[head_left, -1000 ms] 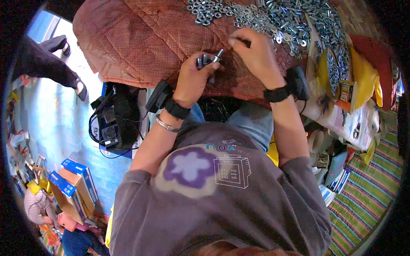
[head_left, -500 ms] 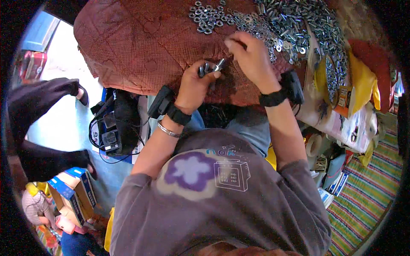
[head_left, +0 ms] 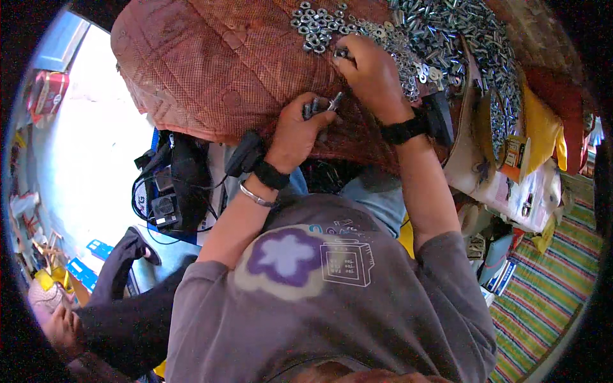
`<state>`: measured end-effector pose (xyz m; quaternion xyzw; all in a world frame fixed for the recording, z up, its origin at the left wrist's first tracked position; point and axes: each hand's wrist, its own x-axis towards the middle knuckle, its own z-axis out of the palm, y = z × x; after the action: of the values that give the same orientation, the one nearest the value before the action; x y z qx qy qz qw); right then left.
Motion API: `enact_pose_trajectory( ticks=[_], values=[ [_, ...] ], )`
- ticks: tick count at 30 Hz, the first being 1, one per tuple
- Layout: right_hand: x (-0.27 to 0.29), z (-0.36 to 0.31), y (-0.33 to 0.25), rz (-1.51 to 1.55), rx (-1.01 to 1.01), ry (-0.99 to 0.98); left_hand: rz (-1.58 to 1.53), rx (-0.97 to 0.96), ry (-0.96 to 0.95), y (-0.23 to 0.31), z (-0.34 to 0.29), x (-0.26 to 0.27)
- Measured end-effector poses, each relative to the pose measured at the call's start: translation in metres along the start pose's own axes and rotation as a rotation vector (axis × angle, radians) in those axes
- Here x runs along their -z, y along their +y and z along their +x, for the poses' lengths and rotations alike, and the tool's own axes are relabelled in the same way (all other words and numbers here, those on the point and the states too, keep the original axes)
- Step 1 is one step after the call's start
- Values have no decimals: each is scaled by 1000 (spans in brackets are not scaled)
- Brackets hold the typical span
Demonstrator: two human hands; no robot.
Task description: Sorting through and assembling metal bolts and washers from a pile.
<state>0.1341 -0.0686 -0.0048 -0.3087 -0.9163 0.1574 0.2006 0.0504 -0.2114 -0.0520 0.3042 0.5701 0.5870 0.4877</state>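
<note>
My left hand (head_left: 295, 134) is closed around several metal bolts (head_left: 334, 102), their shanks sticking out past the thumb and fingers. Up and to the right, my right hand (head_left: 373, 71) is bent over the cloth at the edge of the loose hardware. Its thumb and fingertips are pinched on a small metal piece, which looks like a nut (head_left: 343, 53). Just beyond these fingertips lies a group of hex nuts (head_left: 313, 29). Washers (head_left: 408, 60) are spread to the right of the hand, partly hidden by it.
A quilted reddish-brown cloth (head_left: 185, 76) covers the work surface. Many bolts (head_left: 447, 38) are heaped at the far right, beside a yellow cloth (head_left: 539, 121) and a small orange box (head_left: 514, 153). A black bag (head_left: 182, 172) stands at left. Another person's dark-trousered leg (head_left: 128, 319) is lower left.
My right hand has moved away from the left hand's bolts, up toward the nuts. The left hand has shifted slightly right. The other person's legs have moved down at the left.
</note>
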Motion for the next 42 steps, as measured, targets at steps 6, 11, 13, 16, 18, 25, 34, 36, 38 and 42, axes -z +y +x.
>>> enact_pose_trajectory(
  ticks=[6, 11, 13, 16, 18, 25, 34, 36, 38, 42],
  values=[
    [10, -16, 5, 271, -113, -24, -39, 63, -18, 1, -2, 1],
    [23, -47, -8, 642, -274, -218, -76, -78, -10, -3, -2, -3],
    [21, -54, -8, 624, -245, -195, -149, -55, -25, -2, -4, -4],
    [20, -57, -7, 518, -191, -185, -29, -71, -30, -5, -8, -3],
    [16, -62, -9, 486, -176, -138, 59, -130, -4, -3, -10, -4],
    [29, -72, -34, 178, -243, -90, 271, -225, 87, 1, -21, -10],
    [28, -81, -22, 478, -224, -138, 319, -260, 74, 3, -26, -13],
    [29, -85, -26, 412, -252, -131, 375, -238, 46, 10, -30, -11],
    [31, -87, -30, 342, -285, -125, 427, -212, 13, 9, -29, -10],
    [31, -90, -31, 474, -304, -128, 241, -232, 25, 1, -27, -15]
  ],
)
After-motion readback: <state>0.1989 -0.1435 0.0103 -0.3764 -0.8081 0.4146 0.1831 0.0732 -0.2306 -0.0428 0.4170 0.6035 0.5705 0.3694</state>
